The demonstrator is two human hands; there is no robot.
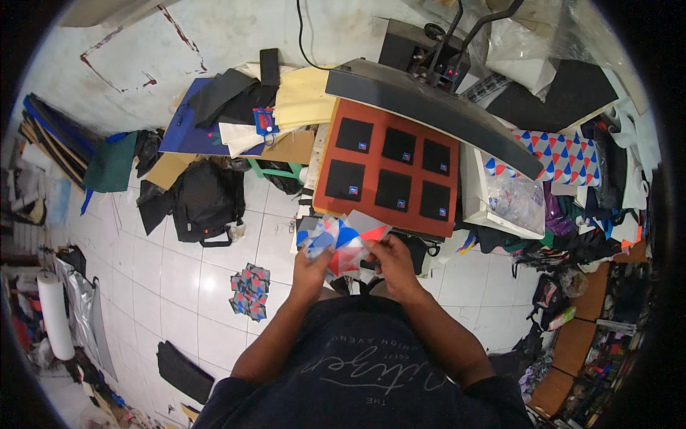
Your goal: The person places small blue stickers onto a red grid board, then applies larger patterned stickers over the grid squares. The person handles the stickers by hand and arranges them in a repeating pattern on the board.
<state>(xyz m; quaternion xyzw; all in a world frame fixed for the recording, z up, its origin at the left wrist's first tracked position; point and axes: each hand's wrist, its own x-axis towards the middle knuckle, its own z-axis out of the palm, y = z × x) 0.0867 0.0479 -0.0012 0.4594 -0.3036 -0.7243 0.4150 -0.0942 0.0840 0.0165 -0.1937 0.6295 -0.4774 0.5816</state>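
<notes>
Between my two hands is a fanned bunch of thin sheets point(344, 242) printed in blue, red and grey shapes. My left hand point(312, 272) grips their left side, with the thumb on top. At their right edge, my right hand point(393, 263) pinches a reddish corner. Just beyond the sheets lies the orange-red pad point(373, 168) of a heat press, bearing several black fabric squares point(344, 179), each with a small blue-and-red mark in one corner. The press's dark upper plate point(429, 107) is raised and tilted above the pad's far side.
A pile of similar printed pieces point(250, 292) lies on the white tiled floor at left. Beyond it rests a black backpack point(209, 200). Right of the press stands a white box point(475, 189) with clear plastic inside. Yellow cloth point(307, 96) lies at the back left.
</notes>
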